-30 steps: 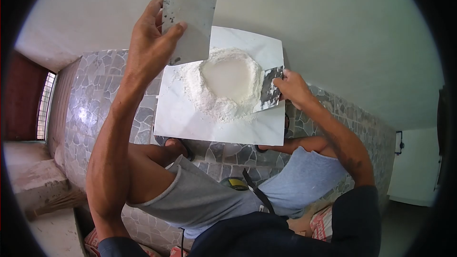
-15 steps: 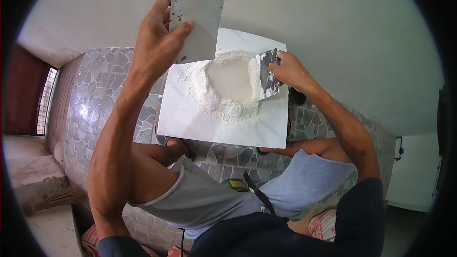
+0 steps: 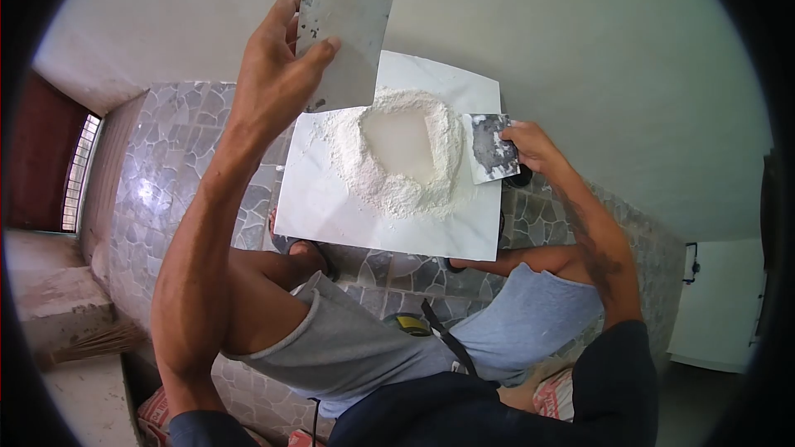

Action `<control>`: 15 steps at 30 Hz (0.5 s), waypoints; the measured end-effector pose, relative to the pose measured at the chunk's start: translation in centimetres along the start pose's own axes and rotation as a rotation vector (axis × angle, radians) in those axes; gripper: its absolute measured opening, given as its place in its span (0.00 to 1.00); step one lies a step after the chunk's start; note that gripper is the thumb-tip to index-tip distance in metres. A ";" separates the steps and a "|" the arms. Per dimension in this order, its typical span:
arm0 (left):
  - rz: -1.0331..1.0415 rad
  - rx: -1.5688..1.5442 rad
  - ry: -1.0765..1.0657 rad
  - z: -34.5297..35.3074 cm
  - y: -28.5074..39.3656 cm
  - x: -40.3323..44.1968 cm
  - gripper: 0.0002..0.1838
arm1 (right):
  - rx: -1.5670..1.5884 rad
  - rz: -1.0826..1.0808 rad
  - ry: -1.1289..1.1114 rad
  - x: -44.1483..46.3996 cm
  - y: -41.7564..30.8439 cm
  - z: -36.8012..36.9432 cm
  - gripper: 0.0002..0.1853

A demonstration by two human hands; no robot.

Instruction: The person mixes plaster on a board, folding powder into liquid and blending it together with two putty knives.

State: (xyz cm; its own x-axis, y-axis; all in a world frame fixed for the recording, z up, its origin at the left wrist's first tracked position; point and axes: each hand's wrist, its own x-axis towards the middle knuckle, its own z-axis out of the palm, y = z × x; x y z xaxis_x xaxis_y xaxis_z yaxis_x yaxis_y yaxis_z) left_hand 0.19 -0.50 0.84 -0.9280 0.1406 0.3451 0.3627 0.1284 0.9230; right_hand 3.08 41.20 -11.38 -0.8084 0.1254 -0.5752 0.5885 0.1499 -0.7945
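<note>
My left hand (image 3: 286,66) grips a grey flat scraper plate (image 3: 352,41), raised over the far left of a white board (image 3: 331,219). The thumb presses on its face. In my right hand (image 3: 532,146) is a smaller scraper blade (image 3: 493,149), smeared with white and dark patches, held at the board's right edge just outside the powder. White powder (image 3: 377,186) forms a ring on the board, with a pool of cloudy liquid (image 3: 399,145) inside it. The blade and the ring look slightly apart.
Stone-patterned floor tiles (image 3: 182,141) surround the board, which stands between my legs. A plain wall (image 3: 596,41) rises behind it. At the lower left lies a straw broom (image 3: 95,343), and printed sacks (image 3: 556,396) sit near my feet. A tape measure (image 3: 410,324) shows at my waist.
My right hand has drawn the smaller scraper blade right and slightly nearer me, away from the powder ring, with its face turned more upward. My left hand has barely moved.
</note>
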 end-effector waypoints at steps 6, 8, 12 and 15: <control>0.011 -0.012 -0.018 0.3 -0.3 0.2 0.26 | -0.167 -0.143 -0.039 0.5 -1.7 1.8 0.18; -0.001 -0.005 -0.021 0.4 -0.3 0.4 0.26 | -0.364 -0.187 0.013 -0.6 -3.4 2.5 0.21; -0.004 0.006 -0.027 0.4 -0.1 0.5 0.29 | -0.743 -0.350 0.146 -1.0 -4.9 4.0 0.31; 0.016 0.027 -0.023 0.4 -0.1 0.5 0.31 | -0.918 -0.389 0.159 -2.8 -6.9 5.6 0.33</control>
State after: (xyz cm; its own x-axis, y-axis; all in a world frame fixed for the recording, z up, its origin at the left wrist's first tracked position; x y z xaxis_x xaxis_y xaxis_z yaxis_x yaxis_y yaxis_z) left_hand -0.28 -0.07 0.83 -0.9199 0.1652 0.3557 0.3801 0.1527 0.9122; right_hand 1.25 34.28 -5.38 -0.9747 0.0261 -0.2221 0.1211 0.8966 -0.4259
